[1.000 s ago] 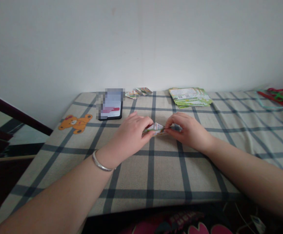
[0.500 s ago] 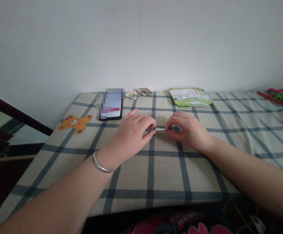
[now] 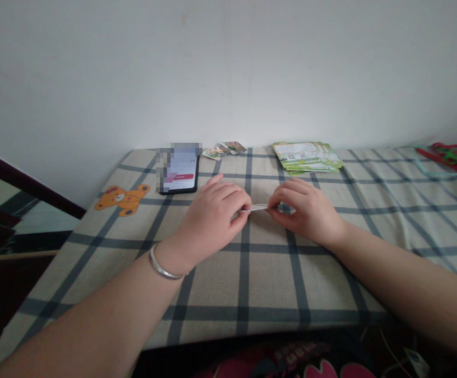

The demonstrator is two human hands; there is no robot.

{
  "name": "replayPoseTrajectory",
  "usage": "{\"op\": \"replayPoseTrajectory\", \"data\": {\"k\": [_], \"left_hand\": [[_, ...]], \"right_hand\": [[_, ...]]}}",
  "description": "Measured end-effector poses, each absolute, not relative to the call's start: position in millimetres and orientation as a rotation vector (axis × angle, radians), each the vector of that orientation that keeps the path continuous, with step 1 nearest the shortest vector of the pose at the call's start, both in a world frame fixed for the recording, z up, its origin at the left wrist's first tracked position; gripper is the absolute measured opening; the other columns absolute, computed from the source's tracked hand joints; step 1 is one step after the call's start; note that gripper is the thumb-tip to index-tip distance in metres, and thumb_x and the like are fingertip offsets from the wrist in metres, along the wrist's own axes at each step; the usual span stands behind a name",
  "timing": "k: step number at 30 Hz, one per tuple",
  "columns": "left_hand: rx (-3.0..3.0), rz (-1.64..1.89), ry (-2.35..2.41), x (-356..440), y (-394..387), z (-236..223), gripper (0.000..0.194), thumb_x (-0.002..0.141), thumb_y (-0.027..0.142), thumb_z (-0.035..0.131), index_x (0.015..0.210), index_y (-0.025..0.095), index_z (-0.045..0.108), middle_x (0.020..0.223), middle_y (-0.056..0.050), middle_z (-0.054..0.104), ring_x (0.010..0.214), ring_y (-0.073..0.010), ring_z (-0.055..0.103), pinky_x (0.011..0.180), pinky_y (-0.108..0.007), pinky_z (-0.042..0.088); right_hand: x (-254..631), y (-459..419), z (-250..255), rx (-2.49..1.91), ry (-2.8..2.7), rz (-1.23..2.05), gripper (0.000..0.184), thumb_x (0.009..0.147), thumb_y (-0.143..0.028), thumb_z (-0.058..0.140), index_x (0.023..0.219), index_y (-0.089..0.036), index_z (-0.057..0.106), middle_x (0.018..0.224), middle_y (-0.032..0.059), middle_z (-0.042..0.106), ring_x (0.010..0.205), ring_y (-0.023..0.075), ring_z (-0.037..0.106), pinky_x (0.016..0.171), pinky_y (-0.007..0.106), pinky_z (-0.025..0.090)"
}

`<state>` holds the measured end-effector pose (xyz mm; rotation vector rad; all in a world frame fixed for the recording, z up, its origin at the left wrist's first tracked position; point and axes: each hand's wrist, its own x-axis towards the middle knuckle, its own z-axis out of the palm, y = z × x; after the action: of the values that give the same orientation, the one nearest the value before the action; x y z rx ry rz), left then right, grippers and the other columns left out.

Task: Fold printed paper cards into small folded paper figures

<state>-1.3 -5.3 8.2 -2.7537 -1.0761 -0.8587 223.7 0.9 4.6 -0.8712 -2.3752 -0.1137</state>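
A small folded piece of paper point(image 3: 259, 207) stretches between my two hands above the checked tablecloth, seen nearly edge-on as a thin pale strip. My left hand point(image 3: 221, 207), below which a silver bangle point(image 3: 164, 265) circles the wrist, pinches its left end between thumb and fingers. At the other end, my right hand point(image 3: 305, 210) grips the paper with thumb and fingertips. Most of the left end is hidden by the fingers.
Small folded paper pieces point(image 3: 224, 150) lie by the wall, beside a phone point(image 3: 181, 170). Right of them is a stack of green printed leaflets point(image 3: 307, 156). A bear cutout point(image 3: 122, 199) lies at the left; red and green strips point(image 3: 449, 157) are at the far right.
A second ago the paper showed its printed, pointed face; now it is turned flat and edge-on. Both hands have kept their pinch and stayed nearly in place.
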Motion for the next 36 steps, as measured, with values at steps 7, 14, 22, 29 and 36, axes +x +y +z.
{"op": "replayPoseTrajectory", "data": {"k": [7,14,22,29,36], "left_hand": [[-2.652,-0.814,-0.987,2,-12,13,0.002,0.086,0.019,0.058,0.086,0.019,0.06,0.091,0.0,0.066,0.097,-0.0187,0.06,0.113,-0.048,0.028],[-2.645,-0.871,-0.917,0,-9,10,0.009,0.089,0.02,0.057,0.084,0.021,0.065,0.085,0.001,0.066,0.088,-0.0164,0.059,0.108,-0.047,0.035],[-2.648,-1.02,-0.932,-3,-2,6,0.009,0.088,0.02,0.06,0.085,0.023,0.068,0.086,0.002,0.065,0.086,-0.0151,0.059,0.106,-0.044,0.037],[-2.576,-1.061,-0.87,0,-6,6,0.012,0.088,0.016,0.058,0.085,0.022,0.068,0.086,0.0,0.065,0.088,-0.0167,0.057,0.102,-0.043,0.039],[-2.563,-1.09,-0.911,2,-7,6,0.011,0.087,0.018,0.062,0.083,0.023,0.07,0.079,-0.001,0.062,0.081,-0.0174,0.055,0.076,-0.034,0.043]], "right_hand": [[221,-3,5,-0.797,-2.359,-0.151,0.003,0.086,-0.02,0.06,0.083,-0.019,0.06,0.08,0.0038,0.064,0.077,0.0174,0.056,0.07,0.03,0.044],[219,-4,5,-0.762,-2.378,-0.19,0.007,0.087,-0.025,0.06,0.086,-0.019,0.063,0.083,0.0044,0.066,0.078,0.0174,0.057,0.07,0.03,0.046],[222,0,4,-0.77,-2.36,-0.172,0.004,0.087,-0.019,0.059,0.086,-0.018,0.063,0.083,0.004,0.066,0.078,0.0172,0.057,0.07,0.03,0.046],[222,-4,5,-0.681,-2.328,-0.21,0.004,0.086,-0.017,0.059,0.089,-0.02,0.061,0.084,0.004,0.065,0.08,0.0169,0.057,0.073,0.031,0.047],[221,-3,4,-0.688,-2.336,-0.214,0.005,0.087,-0.017,0.059,0.09,-0.02,0.06,0.085,0.004,0.065,0.08,0.0171,0.056,0.072,0.031,0.047]]}}
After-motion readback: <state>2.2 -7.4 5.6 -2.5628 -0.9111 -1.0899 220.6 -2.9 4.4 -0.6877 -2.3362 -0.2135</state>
